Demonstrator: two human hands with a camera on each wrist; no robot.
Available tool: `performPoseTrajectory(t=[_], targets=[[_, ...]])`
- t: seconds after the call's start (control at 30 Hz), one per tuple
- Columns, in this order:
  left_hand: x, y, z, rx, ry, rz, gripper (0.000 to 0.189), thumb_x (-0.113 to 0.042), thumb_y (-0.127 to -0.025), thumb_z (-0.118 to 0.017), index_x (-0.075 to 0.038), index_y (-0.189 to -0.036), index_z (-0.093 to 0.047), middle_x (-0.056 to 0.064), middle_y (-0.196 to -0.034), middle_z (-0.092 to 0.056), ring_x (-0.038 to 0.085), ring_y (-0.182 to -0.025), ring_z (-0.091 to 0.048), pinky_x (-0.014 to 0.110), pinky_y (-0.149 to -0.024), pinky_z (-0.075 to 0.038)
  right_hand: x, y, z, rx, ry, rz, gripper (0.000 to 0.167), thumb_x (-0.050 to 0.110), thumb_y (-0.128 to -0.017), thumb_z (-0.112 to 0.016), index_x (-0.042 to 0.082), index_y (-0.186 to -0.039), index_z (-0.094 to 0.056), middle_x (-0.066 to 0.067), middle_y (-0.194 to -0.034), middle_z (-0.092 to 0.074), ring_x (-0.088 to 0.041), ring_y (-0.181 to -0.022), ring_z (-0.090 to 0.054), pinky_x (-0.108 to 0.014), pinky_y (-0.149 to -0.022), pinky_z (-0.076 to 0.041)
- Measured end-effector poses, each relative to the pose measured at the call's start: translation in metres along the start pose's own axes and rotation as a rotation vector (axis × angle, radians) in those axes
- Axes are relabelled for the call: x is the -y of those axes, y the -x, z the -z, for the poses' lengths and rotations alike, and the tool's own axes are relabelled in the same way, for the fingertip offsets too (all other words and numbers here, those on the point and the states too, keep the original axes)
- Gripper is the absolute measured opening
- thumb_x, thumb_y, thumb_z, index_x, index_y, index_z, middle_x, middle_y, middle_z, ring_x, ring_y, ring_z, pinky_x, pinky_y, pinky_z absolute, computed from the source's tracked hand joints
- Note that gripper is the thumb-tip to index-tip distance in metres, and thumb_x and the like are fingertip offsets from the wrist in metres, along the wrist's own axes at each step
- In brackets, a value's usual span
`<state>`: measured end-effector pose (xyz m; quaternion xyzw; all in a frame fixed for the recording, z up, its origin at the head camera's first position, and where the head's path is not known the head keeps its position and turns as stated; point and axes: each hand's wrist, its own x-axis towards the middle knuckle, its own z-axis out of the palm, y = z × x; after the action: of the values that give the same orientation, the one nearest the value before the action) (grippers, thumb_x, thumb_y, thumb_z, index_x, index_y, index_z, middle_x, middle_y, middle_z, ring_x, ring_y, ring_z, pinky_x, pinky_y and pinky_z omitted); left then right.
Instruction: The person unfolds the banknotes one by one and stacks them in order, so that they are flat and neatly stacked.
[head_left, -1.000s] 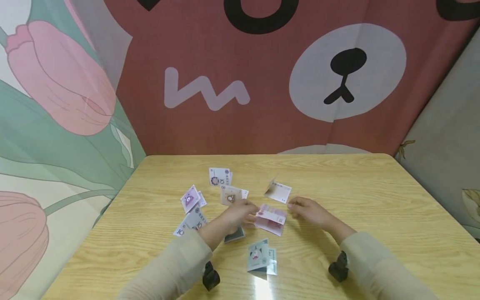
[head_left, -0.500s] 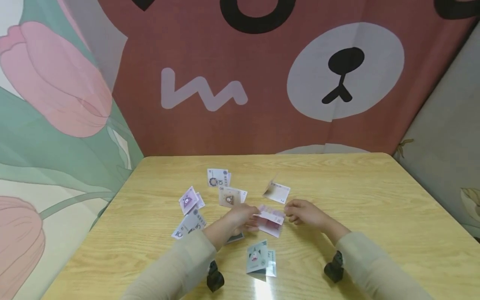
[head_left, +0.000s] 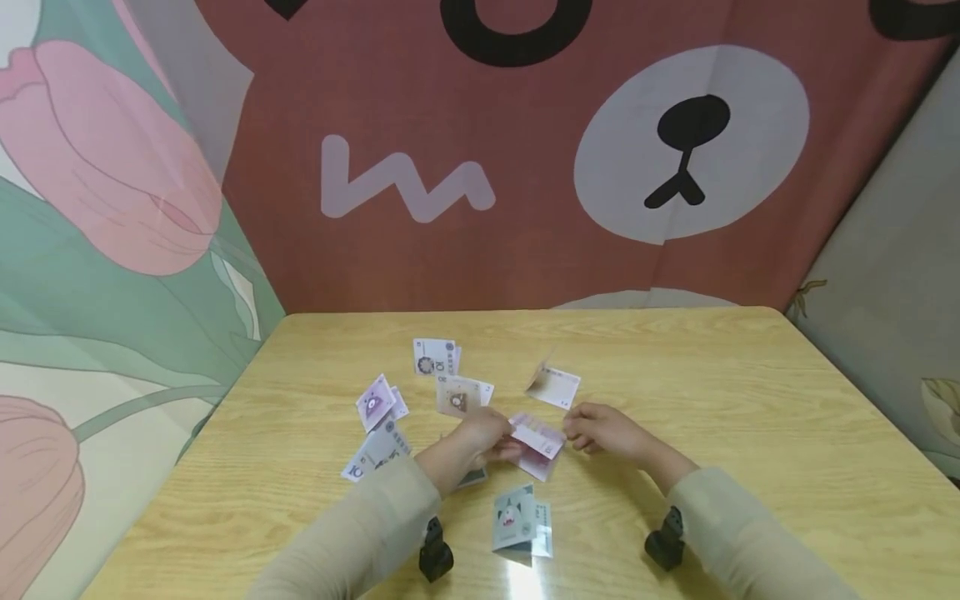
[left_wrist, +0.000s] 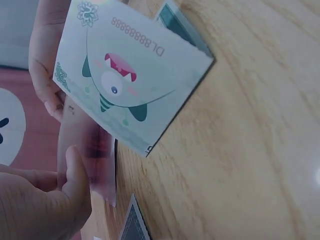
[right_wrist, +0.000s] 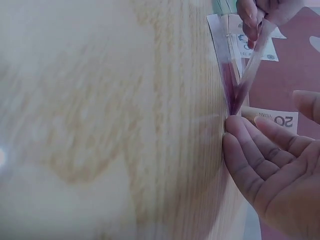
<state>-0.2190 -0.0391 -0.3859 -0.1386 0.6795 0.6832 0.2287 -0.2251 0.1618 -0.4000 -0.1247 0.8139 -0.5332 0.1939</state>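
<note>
A folded pink play banknote (head_left: 537, 442) stands half unfolded between both hands, its upper flap raised. My left hand (head_left: 483, 437) pinches the left end of the flap; in the left wrist view the thumb (left_wrist: 76, 172) lies across the pink note. At the note's right end is my right hand (head_left: 606, 429). Its fingers (right_wrist: 245, 155) reach out to the fold in the right wrist view, with the thumb held away. Closer to me a folded green note (head_left: 513, 518) stands tented, its printed monster (left_wrist: 117, 82) facing the left wrist camera.
Behind the hands lie a brown folded note (head_left: 459, 395) and a tented 20 note (head_left: 558, 388). To the left are a purple note (head_left: 375, 402) and two 10 notes, one near (head_left: 375, 452), one far (head_left: 433, 357). A dark note (head_left: 471, 477) sits partly under the left wrist.
The left hand has come to grip the pink note's flap, and the note has turned slightly and shifted toward me. The right hand has moved a little left to the note's edge.
</note>
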Motion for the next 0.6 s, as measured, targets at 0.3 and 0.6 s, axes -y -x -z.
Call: performPoseTrajectory(t=[0.3, 0.6], targets=[[0.0006, -0.0006, -0.0011, -0.012, -0.017, -0.044, 0.026, 0.01, -0.08, -0.045, 0.007, -0.106, -0.045, 0.015, -0.081, -0.051, 0.018, -0.063, -0.051, 0.027, -0.063, -0.051, 0.0044, 0.0002, -0.002, -0.017, 0.002, -0.015, 0.03, 0.014, -0.088, -0.043, -0.011, -0.103, -0.047, -0.011, -0.084, -0.055, -0.022, -0.077, -0.053, -0.035, -0.069, -0.048], [-0.0024, 0.0027, 0.0017, 0.021, -0.11, -0.117, 0.029, 0.009, -0.08, -0.044, 0.003, -0.108, -0.048, 0.015, -0.088, -0.052, 0.021, -0.07, -0.054, 0.026, -0.062, -0.051, 0.0041, -0.001, -0.0016, -0.074, 0.03, -0.018, 0.03, 0.015, -0.088, -0.045, -0.009, -0.106, -0.05, -0.006, -0.081, -0.054, -0.016, -0.073, -0.051, -0.035, -0.067, -0.048]])
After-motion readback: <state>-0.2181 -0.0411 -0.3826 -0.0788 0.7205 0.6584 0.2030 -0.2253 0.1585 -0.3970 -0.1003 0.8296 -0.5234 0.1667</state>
